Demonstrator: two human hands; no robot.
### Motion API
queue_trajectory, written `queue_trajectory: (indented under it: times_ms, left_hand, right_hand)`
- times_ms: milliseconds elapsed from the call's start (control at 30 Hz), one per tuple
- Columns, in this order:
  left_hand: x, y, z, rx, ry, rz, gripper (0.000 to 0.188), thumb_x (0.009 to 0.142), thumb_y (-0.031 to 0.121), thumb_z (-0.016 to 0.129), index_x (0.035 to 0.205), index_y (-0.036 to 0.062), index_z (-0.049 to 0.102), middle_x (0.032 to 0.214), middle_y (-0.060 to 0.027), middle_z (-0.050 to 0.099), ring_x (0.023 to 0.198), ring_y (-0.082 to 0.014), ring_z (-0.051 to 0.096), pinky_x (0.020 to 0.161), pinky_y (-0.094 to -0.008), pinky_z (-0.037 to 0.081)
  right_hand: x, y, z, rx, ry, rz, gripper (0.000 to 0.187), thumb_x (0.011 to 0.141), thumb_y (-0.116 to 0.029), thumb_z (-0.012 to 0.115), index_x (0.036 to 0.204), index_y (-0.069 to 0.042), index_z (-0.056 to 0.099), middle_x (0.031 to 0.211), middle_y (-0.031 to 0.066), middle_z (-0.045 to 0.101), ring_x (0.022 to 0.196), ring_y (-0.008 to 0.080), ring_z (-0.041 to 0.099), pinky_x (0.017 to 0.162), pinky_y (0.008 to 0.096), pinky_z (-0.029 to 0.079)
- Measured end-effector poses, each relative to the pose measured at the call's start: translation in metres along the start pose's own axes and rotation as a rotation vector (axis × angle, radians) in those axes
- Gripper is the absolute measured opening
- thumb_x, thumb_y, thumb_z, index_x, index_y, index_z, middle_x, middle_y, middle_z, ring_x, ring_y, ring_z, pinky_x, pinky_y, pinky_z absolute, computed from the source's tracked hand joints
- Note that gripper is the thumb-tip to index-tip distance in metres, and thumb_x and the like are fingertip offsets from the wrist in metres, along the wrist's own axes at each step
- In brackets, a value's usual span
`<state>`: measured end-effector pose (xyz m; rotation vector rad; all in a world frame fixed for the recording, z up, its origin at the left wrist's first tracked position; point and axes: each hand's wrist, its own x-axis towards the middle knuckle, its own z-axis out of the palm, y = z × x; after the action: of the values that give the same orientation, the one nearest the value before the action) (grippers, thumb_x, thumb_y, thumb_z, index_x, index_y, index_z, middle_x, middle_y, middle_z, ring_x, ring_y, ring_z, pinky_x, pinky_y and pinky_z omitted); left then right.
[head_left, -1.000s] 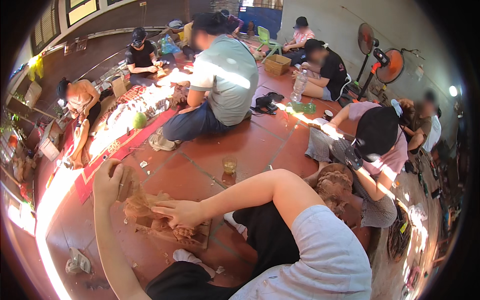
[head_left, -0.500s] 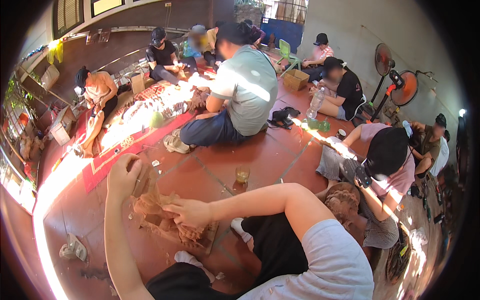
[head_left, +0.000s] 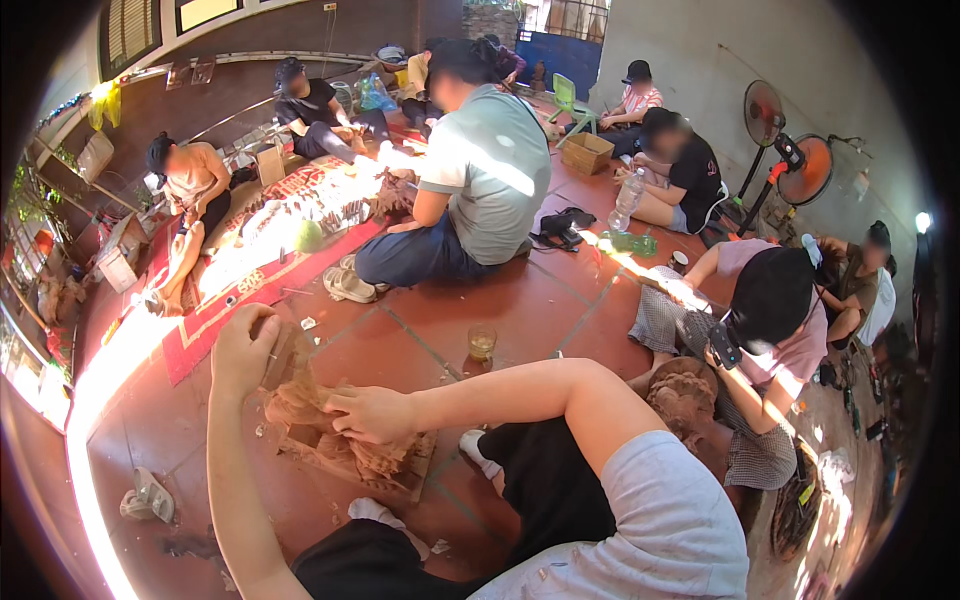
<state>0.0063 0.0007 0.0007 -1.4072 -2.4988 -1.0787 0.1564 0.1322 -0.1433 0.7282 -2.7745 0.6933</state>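
A reddish-brown carved piece (head_left: 385, 465) with rough, layered relief rests on the tiled floor in front of me, between my feet. My right hand (head_left: 375, 414) lies on its upper side, fingers bent and pressed together against the carving; whatever they pinch is too small to make out. My left hand (head_left: 245, 350) is raised at the far left end of the carving, its fingers curled over beside a brown upright part (head_left: 290, 355). A thin edge or stick shows under those fingers, but its kind is unclear.
A glass (head_left: 482, 343) of yellowish drink stands beyond my right forearm. A sandal (head_left: 148, 495) lies at the left. Close on my right, a person (head_left: 775, 310) bends over another round carving (head_left: 682, 395). Another person (head_left: 490, 190) sits ahead by a red mat (head_left: 195, 335). Fans (head_left: 805, 170) stand at right.
My right hand has shifted slightly left and down over the carving, its fingers more bent. The left hand stays almost in place. The view has turned slightly.
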Motion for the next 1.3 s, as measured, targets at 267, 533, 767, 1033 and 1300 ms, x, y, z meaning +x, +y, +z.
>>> queue_trajectory:
  times_ms: [267,533,767,1033,1300]
  left_hand:
    - [0.001,0.003,-0.001,0.016,0.024,-0.013,0.026,0.088,0.030,0.057,0.099,0.0073,0.064,0.097,-0.0090,0.065,0.090,-0.0254,0.063,0.081,-0.0359,0.048]
    - [0.000,0.006,0.001,0.004,0.000,-0.023,0.027,0.087,0.031,0.056,0.098,0.0072,0.064,0.097,-0.0090,0.065,0.089,-0.0264,0.063,0.080,-0.0358,0.048]
    - [-0.004,0.007,-0.002,0.029,-0.002,-0.041,0.027,0.087,0.027,0.057,0.098,0.0031,0.063,0.092,-0.0115,0.064,0.086,-0.0248,0.062,0.079,-0.0345,0.047]
    - [-0.001,0.006,0.001,0.010,0.004,-0.028,0.027,0.088,0.028,0.057,0.100,0.0056,0.063,0.096,-0.0103,0.065,0.088,-0.0254,0.063,0.081,-0.0355,0.047]
    - [0.000,-0.003,0.002,-0.014,0.006,-0.014,0.026,0.088,0.028,0.057,0.100,0.0059,0.064,0.095,-0.0107,0.065,0.088,-0.0257,0.062,0.081,-0.0351,0.047]
  right_hand:
    - [-0.015,-0.002,0.010,-0.330,0.221,-0.243,0.011,0.074,-0.017,0.066,0.082,-0.010,0.062,0.120,0.0209,0.046,0.115,0.0349,0.048,0.098,0.0409,0.043]
    - [-0.016,-0.009,0.003,-0.163,0.263,-0.200,0.014,0.070,-0.016,0.070,0.081,-0.009,0.063,0.121,0.0168,0.046,0.112,0.0332,0.048,0.094,0.0413,0.043]
    - [-0.010,-0.006,0.007,-0.130,0.077,-0.136,0.011,0.077,-0.015,0.063,0.081,-0.005,0.066,0.127,0.0219,0.044,0.119,0.0373,0.044,0.097,0.0477,0.039]
    - [-0.019,-0.009,0.023,-0.281,0.208,-0.193,0.014,0.071,-0.018,0.064,0.080,-0.008,0.066,0.129,0.0247,0.043,0.119,0.0391,0.045,0.099,0.0462,0.040]
    - [-0.001,-0.002,0.012,-0.128,0.191,-0.132,0.016,0.069,-0.017,0.067,0.082,-0.007,0.065,0.122,0.0191,0.046,0.110,0.0356,0.047,0.093,0.0377,0.044]
